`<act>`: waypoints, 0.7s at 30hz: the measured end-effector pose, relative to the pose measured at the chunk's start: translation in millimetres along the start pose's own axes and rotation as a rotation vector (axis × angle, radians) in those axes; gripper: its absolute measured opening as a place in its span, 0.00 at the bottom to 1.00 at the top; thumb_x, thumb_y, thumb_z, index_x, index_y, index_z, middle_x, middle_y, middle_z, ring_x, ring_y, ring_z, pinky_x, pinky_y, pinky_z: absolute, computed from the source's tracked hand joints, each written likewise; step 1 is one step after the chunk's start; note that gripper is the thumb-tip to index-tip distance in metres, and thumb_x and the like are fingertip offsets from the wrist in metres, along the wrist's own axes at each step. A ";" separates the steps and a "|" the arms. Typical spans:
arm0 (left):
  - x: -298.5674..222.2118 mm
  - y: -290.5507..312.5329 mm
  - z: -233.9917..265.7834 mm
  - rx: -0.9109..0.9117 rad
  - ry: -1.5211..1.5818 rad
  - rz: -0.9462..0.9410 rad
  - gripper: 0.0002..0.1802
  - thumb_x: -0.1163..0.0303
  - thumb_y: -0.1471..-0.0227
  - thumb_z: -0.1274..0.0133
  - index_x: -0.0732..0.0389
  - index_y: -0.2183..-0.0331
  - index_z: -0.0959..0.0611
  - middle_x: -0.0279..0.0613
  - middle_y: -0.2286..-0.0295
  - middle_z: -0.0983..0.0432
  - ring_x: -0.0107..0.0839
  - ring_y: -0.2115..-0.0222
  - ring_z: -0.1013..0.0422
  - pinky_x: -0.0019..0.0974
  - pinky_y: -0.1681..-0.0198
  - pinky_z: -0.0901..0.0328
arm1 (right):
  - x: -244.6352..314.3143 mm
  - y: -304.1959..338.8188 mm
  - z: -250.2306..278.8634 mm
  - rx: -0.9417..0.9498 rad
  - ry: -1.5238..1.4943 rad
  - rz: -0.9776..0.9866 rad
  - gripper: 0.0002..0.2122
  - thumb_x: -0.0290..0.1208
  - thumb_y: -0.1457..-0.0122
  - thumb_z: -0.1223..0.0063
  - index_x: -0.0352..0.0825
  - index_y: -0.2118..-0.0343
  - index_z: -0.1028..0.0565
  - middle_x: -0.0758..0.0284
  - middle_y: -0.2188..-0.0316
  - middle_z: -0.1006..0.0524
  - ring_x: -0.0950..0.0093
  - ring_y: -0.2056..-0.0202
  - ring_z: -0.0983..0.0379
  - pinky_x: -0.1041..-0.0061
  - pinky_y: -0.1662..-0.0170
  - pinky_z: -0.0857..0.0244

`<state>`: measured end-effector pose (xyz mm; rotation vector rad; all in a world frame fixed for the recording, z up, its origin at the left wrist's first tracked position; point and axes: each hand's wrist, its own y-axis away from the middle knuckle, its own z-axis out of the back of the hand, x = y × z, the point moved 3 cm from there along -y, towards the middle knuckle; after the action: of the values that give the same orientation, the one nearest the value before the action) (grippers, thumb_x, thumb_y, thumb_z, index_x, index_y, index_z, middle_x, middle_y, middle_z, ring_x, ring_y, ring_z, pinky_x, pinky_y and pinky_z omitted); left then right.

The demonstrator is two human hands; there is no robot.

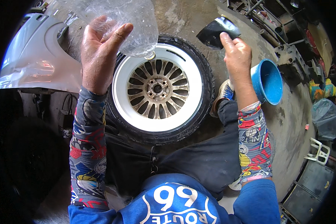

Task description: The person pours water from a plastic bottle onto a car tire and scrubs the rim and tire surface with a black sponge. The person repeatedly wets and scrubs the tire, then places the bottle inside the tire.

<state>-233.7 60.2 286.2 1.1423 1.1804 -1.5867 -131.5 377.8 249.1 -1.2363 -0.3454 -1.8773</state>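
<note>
My left hand (100,50) is closed round a large clear plastic bottle (138,28). It is tipped so that its neck (150,56) points down over the upper edge of a wheel. That wheel lies flat between my legs: a black tyre (206,80) round a white-lipped rim (192,89) with dull, brownish-gold spokes (168,102). Off to the right, above the floor, my right hand (237,54) pinches a black, shiny, bent sheet (216,33) that looks like wet sandpaper, thumb on top. The fingers beneath it are partly hidden.
A blue bucket (278,72) stands right of the wheel, close to my right forearm. At the left rests a silver car body panel (33,63). Metal parts (293,58) line the right side, with a clear plastic bag (324,117) and a white plastic stool (319,151) nearer.
</note>
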 end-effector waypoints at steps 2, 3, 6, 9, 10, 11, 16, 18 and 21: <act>-3.5 1.9 1.1 0.015 0.006 -0.030 0.55 0.48 0.53 0.29 0.65 0.36 0.40 0.65 0.44 0.32 0.52 0.40 0.34 0.55 0.35 0.41 | -4.8 5.1 -9.7 0.074 0.053 -0.024 0.20 0.42 0.37 0.40 0.29 0.78 0.24 0.66 0.85 0.29 0.77 0.81 0.34 0.69 0.73 0.37; -6.0 3.9 2.4 0.016 0.002 -0.053 0.54 0.49 0.53 0.29 0.65 0.37 0.39 0.65 0.45 0.32 0.52 0.40 0.33 0.54 0.36 0.40 | -7.4 8.7 -13.8 0.125 0.088 -0.066 0.19 0.42 0.37 0.40 0.29 0.77 0.22 0.63 0.85 0.27 0.75 0.81 0.32 0.68 0.73 0.35; -10.9 18.6 7.9 0.000 -0.021 -0.032 0.51 0.52 0.52 0.28 0.65 0.37 0.37 0.63 0.46 0.30 0.49 0.42 0.31 0.49 0.37 0.36 | -4.1 19.4 -26.4 0.327 0.378 0.058 0.17 0.45 0.40 0.41 0.32 0.71 0.19 0.56 0.77 0.20 0.61 0.75 0.22 0.63 0.68 0.30; -12.0 42.2 14.7 -0.015 -0.012 0.004 0.51 0.53 0.55 0.26 0.70 0.41 0.35 0.69 0.45 0.33 0.51 0.46 0.28 0.47 0.44 0.28 | 2.9 25.7 -28.4 0.419 0.508 0.124 0.16 0.44 0.39 0.43 0.33 0.65 0.17 0.53 0.71 0.18 0.59 0.68 0.18 0.62 0.61 0.27; -9.5 49.3 16.3 0.002 0.007 0.045 0.48 0.56 0.53 0.27 0.70 0.41 0.35 0.67 0.46 0.33 0.49 0.45 0.29 0.46 0.43 0.29 | 4.3 26.6 -27.5 0.428 0.505 0.106 0.16 0.44 0.39 0.43 0.33 0.65 0.16 0.53 0.71 0.18 0.59 0.68 0.19 0.62 0.61 0.27; -6.0 56.6 18.2 -0.002 0.012 0.100 0.46 0.59 0.52 0.27 0.70 0.42 0.34 0.66 0.46 0.32 0.47 0.45 0.30 0.44 0.42 0.30 | 6.4 27.4 -27.1 0.445 0.488 0.114 0.16 0.44 0.39 0.43 0.34 0.65 0.16 0.53 0.70 0.18 0.59 0.67 0.19 0.62 0.60 0.27; 8.0 64.3 21.3 0.024 -0.048 0.126 0.44 0.64 0.49 0.29 0.66 0.40 0.36 0.59 0.45 0.32 0.44 0.43 0.31 0.44 0.39 0.33 | 12.9 29.7 -28.4 0.559 0.495 0.114 0.15 0.43 0.39 0.45 0.35 0.65 0.17 0.53 0.68 0.18 0.55 0.64 0.20 0.59 0.57 0.27; 11.3 61.2 14.1 0.038 -0.038 0.128 0.44 0.68 0.49 0.30 0.65 0.38 0.37 0.57 0.43 0.34 0.44 0.42 0.32 0.45 0.37 0.36 | 16.8 32.4 -28.3 0.588 0.497 0.100 0.15 0.44 0.39 0.46 0.35 0.66 0.18 0.52 0.67 0.18 0.53 0.62 0.20 0.57 0.55 0.28; 9.9 61.9 -7.8 0.113 0.130 0.084 0.36 0.77 0.50 0.35 0.67 0.43 0.35 0.53 0.47 0.30 0.39 0.46 0.30 0.42 0.40 0.34 | 28.5 42.8 -20.8 0.573 0.462 0.130 0.16 0.43 0.40 0.46 0.32 0.69 0.19 0.52 0.68 0.18 0.53 0.63 0.20 0.57 0.57 0.28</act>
<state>-175.6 53.8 262.2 1.3684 1.1217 -1.5510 -116.3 324.7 254.6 -0.4196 -0.4898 -1.7180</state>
